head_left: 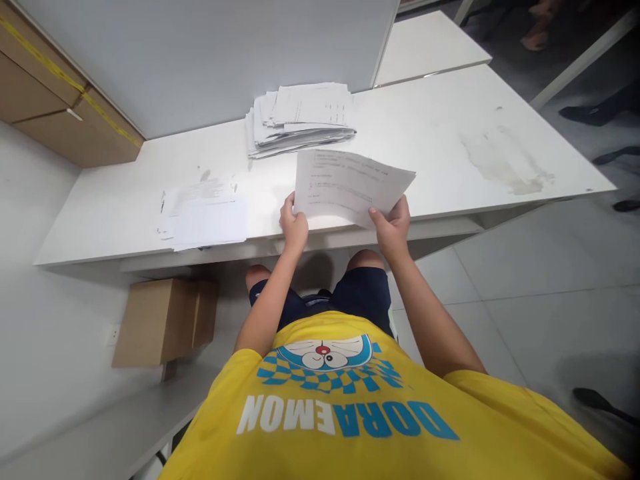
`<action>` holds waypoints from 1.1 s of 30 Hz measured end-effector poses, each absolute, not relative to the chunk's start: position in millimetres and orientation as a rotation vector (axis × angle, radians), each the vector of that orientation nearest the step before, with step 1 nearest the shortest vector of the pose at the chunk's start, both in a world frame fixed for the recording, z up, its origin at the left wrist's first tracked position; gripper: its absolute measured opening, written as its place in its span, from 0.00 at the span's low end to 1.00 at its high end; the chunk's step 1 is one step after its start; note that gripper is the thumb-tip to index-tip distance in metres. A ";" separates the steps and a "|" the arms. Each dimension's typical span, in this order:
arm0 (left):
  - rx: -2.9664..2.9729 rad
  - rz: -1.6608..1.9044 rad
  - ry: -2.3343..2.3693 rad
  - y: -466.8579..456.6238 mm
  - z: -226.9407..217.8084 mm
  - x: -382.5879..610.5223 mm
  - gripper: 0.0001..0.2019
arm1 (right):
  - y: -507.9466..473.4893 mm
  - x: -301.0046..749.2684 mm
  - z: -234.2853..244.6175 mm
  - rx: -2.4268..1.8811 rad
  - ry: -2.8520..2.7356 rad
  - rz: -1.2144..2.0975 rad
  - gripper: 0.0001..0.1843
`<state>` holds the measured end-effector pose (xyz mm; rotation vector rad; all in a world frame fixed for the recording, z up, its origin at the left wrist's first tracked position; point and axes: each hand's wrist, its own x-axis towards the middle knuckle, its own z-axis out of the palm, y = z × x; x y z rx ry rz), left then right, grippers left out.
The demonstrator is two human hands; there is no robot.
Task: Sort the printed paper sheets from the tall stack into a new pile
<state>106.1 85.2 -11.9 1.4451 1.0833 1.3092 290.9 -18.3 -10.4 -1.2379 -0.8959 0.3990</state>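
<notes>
1. at the bottom of the frame is my yellow shirt (320, 400), with white and blue lettering and a cartoon print, and above it my dark shorts (363, 290).
2. my left hand (294, 225), at the centre of the frame, pinches the lower left edge of a printed paper (350, 183), thumb on top.
3. my right hand (393, 227), just right of centre, grips the same paper's lower right edge, its thumb also on the face.
4. the paper sits at mid-frame, tilted and slightly bowed, over the front edge of the white worktop (430, 143); i cannot tell whether it is one sheet or several.
5. left of centre, near the worktop's front edge, lie some loose white sheets (213, 220), with dark marks beside them.
6. under the worktop, lower left of the frame, is a cardboard box (150, 320).
7. beyond my paper, upper centre, an uneven paper stack (305, 123) lies before a grey panel (225, 60).
8. in the upper left, cardboard boxes (40, 80) carry yellow tape.
</notes>
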 end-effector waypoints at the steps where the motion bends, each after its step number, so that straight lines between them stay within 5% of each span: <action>1: 1.450 1.339 1.087 85.1 -9.5 105.9 0.21 | -19.6 290.4 -9.5 -1.246 -0.886 0.381 0.28; 14: 1.464 1.677 1.052 69.3 21.0 108.6 0.11 | -11.0 288.8 -5.2 -1.199 -0.852 0.450 0.27; 25: 1.278 1.561 1.040 64.2 28.0 109.6 0.06 | -10.3 287.3 -5.7 -1.158 -0.693 0.539 0.20; 33: 1.396 1.256 1.483 83.1 41.0 89.3 0.12 | -10.6 319.9 -5.4 -1.243 -0.707 0.898 0.28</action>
